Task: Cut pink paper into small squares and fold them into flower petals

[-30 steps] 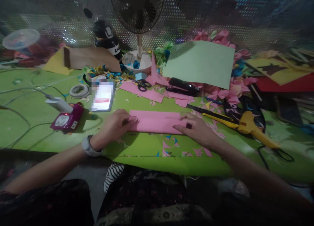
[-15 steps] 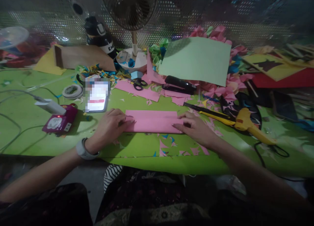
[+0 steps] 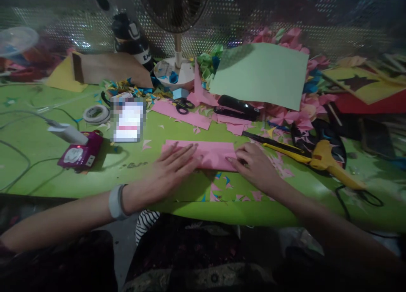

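A folded strip of pink paper (image 3: pixel 215 154) lies lengthwise on the green table in front of me. My left hand (image 3: pixel 171 167) rests flat over its left half, fingers stretched out and pressing on it. At the strip's right end, my right hand (image 3: pixel 253 163) grips the edge between thumb and fingers. Small pink and blue paper scraps (image 3: pixel 218 192) lie just below the strip. Part of the paper's left side is hidden under my left hand.
Beyond the strip are a black stapler (image 3: pixel 237 108), scissors (image 3: pixel 182 106) and a green sheet (image 3: pixel 260 74). To the left sit a phone (image 3: pixel 128 123), a tape roll (image 3: pixel 96 113) and a purple power adapter (image 3: pixel 80 152). A yellow glue gun (image 3: pixel 323 156) lies right. A fan (image 3: pixel 177 64) stands behind.
My left hand has gone from pinching the strip's left end to lying flat across it, further right. My right hand keeps its grip. The view has shifted slightly.
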A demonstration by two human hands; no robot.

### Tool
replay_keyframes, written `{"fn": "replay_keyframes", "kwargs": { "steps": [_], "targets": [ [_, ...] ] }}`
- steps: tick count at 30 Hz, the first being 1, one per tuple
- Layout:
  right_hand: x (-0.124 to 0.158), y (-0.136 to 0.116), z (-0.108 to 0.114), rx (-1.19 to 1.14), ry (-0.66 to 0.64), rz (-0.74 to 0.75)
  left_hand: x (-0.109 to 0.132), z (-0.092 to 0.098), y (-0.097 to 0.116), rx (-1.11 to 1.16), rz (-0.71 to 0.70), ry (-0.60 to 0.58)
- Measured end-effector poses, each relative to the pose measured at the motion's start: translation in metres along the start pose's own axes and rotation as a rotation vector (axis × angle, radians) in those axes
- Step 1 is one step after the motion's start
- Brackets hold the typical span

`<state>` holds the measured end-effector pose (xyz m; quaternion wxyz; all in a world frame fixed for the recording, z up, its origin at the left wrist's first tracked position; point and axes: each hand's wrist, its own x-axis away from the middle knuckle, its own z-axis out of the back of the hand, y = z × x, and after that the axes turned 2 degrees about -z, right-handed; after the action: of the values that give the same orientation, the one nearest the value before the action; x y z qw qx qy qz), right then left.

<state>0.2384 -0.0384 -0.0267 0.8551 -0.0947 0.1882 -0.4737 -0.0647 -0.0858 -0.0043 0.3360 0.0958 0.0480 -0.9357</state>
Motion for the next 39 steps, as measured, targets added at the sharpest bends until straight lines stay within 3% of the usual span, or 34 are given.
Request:
{"fn": "replay_keyframes", "kwargs": {
  "steps": [4,8,14,21,28,39],
  "targets": [
    [-0.001,0.002,0.003,-0.017,0.006,0.01,-0.012,-0.013,0.021,0.011,0.0,-0.059],
    [0.0,0.002,0.006,-0.074,-0.014,0.007,-0.012,-0.021,0.029,0.027,0.027,-0.083],
    [0.0,0.0,0.012,-0.098,-0.049,-0.055,-0.009,-0.019,0.028,0.069,0.015,-0.108],
    [-0.005,0.007,0.021,-0.272,-0.181,-0.13,-0.009,-0.021,0.028,0.12,0.033,-0.129],
    [-0.002,-0.001,0.02,-0.119,-0.126,-0.123,-0.011,-0.019,0.027,0.155,0.029,-0.139],
    [-0.003,-0.001,0.017,-0.131,-0.137,-0.178,-0.009,-0.024,0.026,0.147,-0.001,-0.078]
  ]
}}
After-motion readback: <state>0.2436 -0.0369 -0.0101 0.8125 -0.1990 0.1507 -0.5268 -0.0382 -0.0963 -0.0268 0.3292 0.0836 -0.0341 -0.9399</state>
